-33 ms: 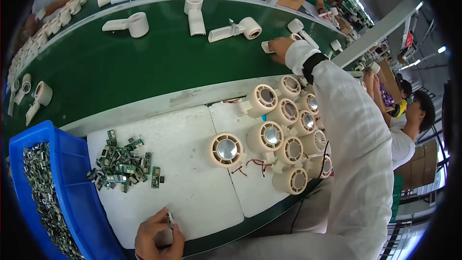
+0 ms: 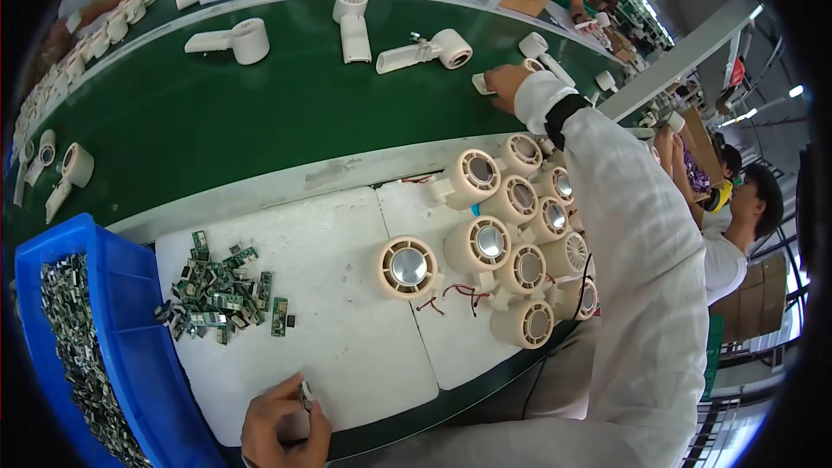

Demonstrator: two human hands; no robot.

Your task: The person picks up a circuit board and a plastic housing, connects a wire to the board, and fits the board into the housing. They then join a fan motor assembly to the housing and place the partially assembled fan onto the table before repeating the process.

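My left hand [image 2: 279, 426] is at the front edge of the white foam mat [image 2: 364, 364], pinching a small circuit board [image 2: 305, 395] between thumb and fingers. My right hand [image 2: 506, 85] reaches far over the green belt [image 2: 286, 113], closed around a cream handheld fan housing [image 2: 479, 84]. The housing's handle end sticks out left of the fingers, and the hand covers most of the rest. On the mat lies a loose pile of green circuit boards [image 2: 217, 295]. Right of it stand several round cream fan heads [image 2: 407, 267] with silver discs and red wires.
A blue bin [image 2: 147, 338] full of circuit boards stands at the left. More fan housings [image 2: 250, 42] lie along the belt. A slanted metal post [image 2: 676, 61] rises beyond my right arm. Co-workers [image 2: 737, 225] sit at the right and far left.
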